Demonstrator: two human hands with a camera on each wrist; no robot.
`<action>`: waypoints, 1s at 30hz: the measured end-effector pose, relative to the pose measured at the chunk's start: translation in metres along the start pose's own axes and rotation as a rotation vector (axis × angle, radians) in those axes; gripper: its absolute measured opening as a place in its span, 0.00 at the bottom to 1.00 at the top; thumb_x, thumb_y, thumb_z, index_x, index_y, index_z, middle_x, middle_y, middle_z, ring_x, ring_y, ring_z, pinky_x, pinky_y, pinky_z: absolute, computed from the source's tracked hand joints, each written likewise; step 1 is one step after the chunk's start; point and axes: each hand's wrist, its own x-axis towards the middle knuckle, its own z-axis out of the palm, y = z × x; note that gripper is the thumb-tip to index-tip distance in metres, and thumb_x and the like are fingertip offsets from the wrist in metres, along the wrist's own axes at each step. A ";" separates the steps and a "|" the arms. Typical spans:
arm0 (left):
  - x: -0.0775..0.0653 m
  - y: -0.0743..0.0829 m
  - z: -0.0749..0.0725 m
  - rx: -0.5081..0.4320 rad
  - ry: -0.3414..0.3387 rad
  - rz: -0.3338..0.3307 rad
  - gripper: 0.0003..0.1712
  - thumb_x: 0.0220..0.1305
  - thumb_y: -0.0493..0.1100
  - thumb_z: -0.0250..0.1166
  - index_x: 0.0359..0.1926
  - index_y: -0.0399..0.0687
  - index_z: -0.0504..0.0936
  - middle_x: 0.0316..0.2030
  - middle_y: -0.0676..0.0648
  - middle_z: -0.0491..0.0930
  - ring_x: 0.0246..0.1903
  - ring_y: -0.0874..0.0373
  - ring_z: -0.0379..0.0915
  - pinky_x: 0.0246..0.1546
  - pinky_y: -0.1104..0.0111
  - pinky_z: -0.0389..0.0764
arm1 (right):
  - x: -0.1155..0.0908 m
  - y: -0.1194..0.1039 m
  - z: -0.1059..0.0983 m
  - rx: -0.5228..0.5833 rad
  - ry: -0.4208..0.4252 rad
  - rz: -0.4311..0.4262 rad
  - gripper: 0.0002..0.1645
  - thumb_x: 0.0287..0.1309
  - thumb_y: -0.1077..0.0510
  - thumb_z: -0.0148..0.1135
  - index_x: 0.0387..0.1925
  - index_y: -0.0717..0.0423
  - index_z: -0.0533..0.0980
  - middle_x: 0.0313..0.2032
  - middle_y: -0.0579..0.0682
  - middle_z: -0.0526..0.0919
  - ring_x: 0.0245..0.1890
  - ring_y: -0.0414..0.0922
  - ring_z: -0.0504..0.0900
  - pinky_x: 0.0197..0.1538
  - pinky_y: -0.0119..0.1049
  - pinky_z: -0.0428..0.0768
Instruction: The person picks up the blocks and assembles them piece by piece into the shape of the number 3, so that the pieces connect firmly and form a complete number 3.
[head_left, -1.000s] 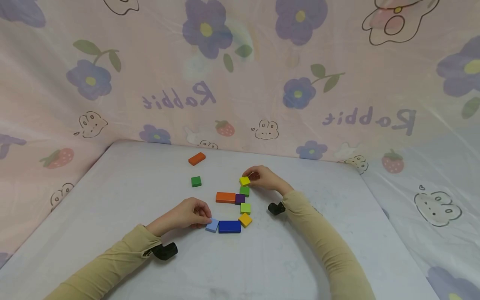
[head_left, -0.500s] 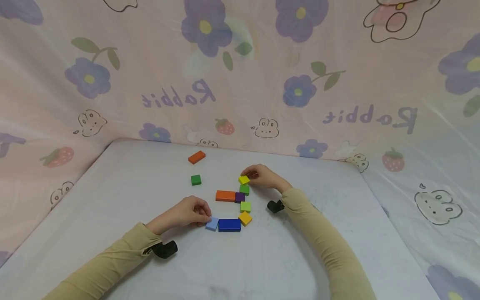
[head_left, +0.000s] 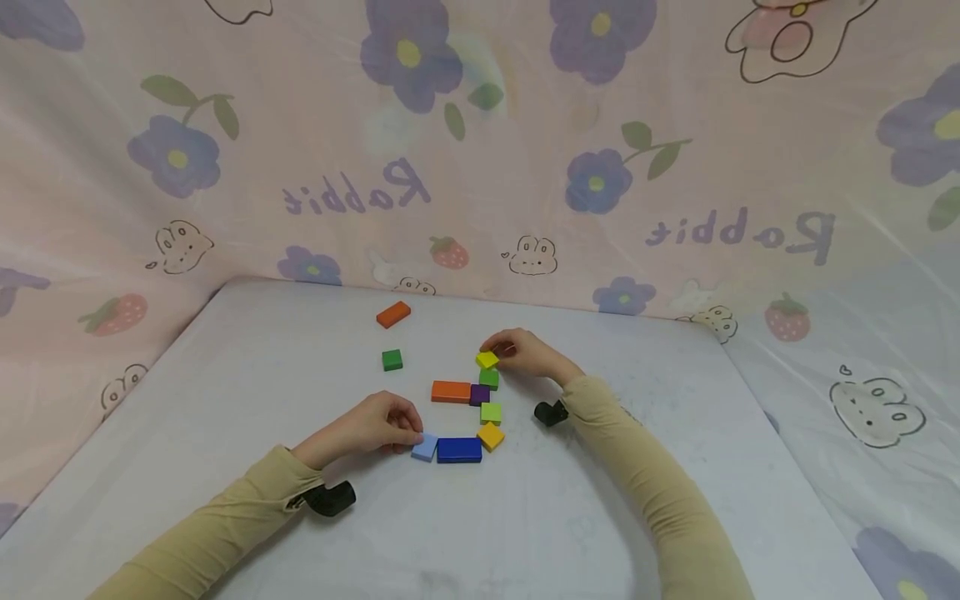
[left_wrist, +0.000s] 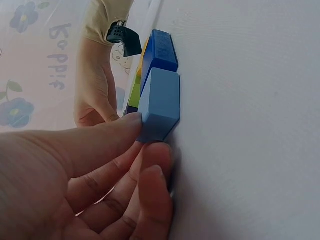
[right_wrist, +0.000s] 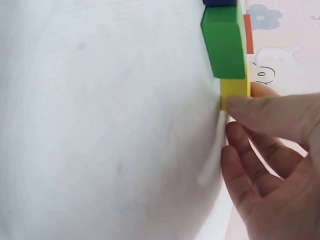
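My left hand (head_left: 381,423) pinches a light blue block (left_wrist: 162,97) at its edge, thumb on one face and curled fingers beside it. That block meets the left end of a long dark blue block (head_left: 459,451). Farther back, my right hand (head_left: 529,353) pinches a yellow block (right_wrist: 235,93) between thumb and fingers, close against a green block (right_wrist: 225,42). Below the green one runs a column: a purple block (head_left: 480,395), a lime block (head_left: 491,413) and a tilted amber block (head_left: 491,437) near the dark blue one. An orange block (head_left: 451,392) extends left from the purple block.
A dark green block (head_left: 392,360) and another orange block (head_left: 393,314) lie apart at the back left. The white tabletop (head_left: 465,533) ends at a printed curtain (head_left: 480,167) behind and at the sides. A black wrist camera (head_left: 330,498) hangs under the left sleeve.
The yellow block has turned slightly in my right hand and shifted a little left. My left hand stays on the light blue block.
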 end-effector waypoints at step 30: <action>0.000 -0.002 0.002 0.019 0.003 0.001 0.06 0.58 0.38 0.69 0.34 0.41 0.81 0.21 0.49 0.77 0.20 0.58 0.70 0.22 0.68 0.74 | -0.002 0.002 0.003 0.009 -0.002 -0.035 0.20 0.59 0.69 0.62 0.53 0.59 0.77 0.51 0.51 0.79 0.49 0.45 0.76 0.56 0.38 0.73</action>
